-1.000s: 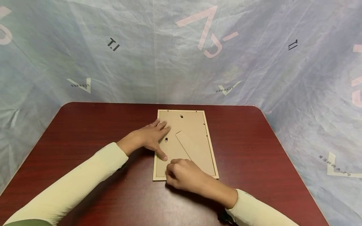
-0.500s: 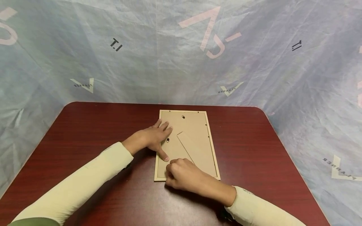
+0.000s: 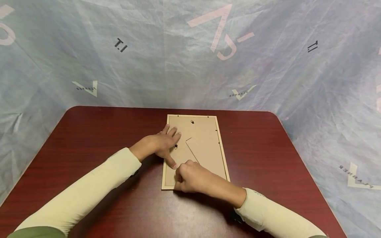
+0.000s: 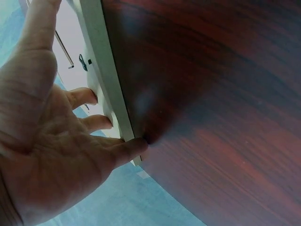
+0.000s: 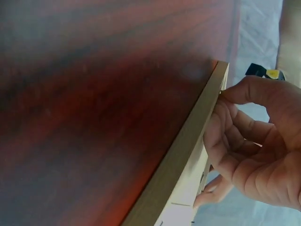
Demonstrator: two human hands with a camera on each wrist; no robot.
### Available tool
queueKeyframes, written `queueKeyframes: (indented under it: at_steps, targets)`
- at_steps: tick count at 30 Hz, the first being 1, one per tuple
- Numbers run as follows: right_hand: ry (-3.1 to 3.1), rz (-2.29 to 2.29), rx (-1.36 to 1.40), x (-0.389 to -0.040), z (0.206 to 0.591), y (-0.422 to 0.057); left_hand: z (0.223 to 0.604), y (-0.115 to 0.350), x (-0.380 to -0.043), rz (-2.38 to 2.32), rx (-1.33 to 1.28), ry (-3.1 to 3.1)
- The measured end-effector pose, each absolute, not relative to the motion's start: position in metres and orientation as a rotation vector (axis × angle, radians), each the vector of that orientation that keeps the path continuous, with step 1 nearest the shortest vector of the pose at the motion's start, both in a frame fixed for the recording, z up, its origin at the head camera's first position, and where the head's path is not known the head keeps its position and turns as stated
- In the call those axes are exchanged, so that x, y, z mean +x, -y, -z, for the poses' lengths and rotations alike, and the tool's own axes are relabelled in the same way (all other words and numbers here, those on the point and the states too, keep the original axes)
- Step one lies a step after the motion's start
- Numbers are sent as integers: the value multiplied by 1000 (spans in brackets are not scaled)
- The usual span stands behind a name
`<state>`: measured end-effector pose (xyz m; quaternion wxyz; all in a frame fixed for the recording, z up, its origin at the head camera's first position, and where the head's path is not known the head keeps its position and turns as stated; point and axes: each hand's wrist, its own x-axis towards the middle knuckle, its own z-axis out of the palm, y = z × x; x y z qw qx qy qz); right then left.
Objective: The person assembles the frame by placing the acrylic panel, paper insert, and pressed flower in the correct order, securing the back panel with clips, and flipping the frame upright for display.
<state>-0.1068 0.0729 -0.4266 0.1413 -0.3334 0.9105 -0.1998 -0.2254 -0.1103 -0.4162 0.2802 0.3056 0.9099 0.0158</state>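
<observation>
A pale wooden picture frame [image 3: 205,148] lies with its brown backing board upward in the head view. Its stand flap runs diagonally, and two small hanging loops sit on the board. My left hand [image 3: 162,143] rests on its left side with fingers spread and thumb stretched toward the near end. In the left wrist view, the little finger [image 4: 129,151] reaches over the frame's outer edge. My right hand [image 3: 194,178] has curled fingers at the near rail. The right wrist view has its thumb [image 5: 247,89] against the rail's inner edge; what lies under the fingertips is hidden.
A dark red wood-grain table [image 3: 104,132] carries the frame, whose far end lies near the table's back edge. Printed grey-blue fabric [image 3: 143,66] hangs behind and on both sides. Small dark tabs show along the frame's far and right rails.
My right hand has shifted slightly away from the near table edge, its knuckles tipping upward and covering more of the stand flap. My left hand keeps its place on the frame.
</observation>
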Motion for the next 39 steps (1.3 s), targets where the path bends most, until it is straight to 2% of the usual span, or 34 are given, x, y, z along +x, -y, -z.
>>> queueKeyframes:
  at_steps: [26, 39]
  targets:
    - [-2323, 620, -467, -135, 415, -63, 417, 109, -227, -78, 822, -2433]
    - [-2319, 605, -415, -136, 416, -61, 414, 108, -226, -64, 832, -2435]
